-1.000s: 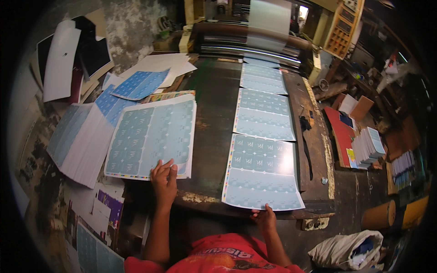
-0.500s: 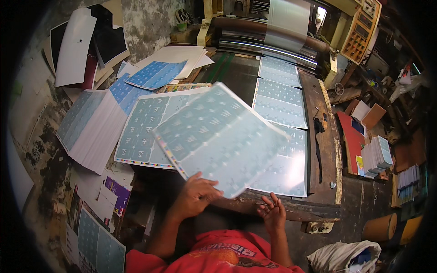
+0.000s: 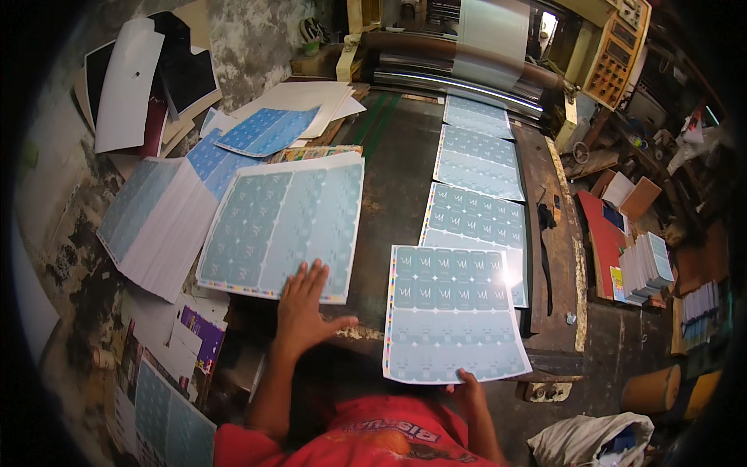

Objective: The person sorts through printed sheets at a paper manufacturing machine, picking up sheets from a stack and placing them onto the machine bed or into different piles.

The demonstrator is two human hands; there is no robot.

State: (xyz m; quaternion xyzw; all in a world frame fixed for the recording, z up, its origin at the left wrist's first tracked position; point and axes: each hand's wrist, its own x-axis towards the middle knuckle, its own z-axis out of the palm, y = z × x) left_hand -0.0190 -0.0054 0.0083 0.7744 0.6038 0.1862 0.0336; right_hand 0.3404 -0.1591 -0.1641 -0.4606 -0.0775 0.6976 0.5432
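Left hand (image 3: 305, 307) flat, fingers spread, pressing near edge of printed-sheet stack (image 3: 284, 226), likely squaring it. Right hand (image 3: 467, 387) pinches near edge of glossy sheet (image 3: 451, 315), just right of left hand on surface (image 3: 389, 202).

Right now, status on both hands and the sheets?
Left hand flat on the stacked printed sheets. Right hand pinching near edge of glossy sheet on the table. Nothing between them.
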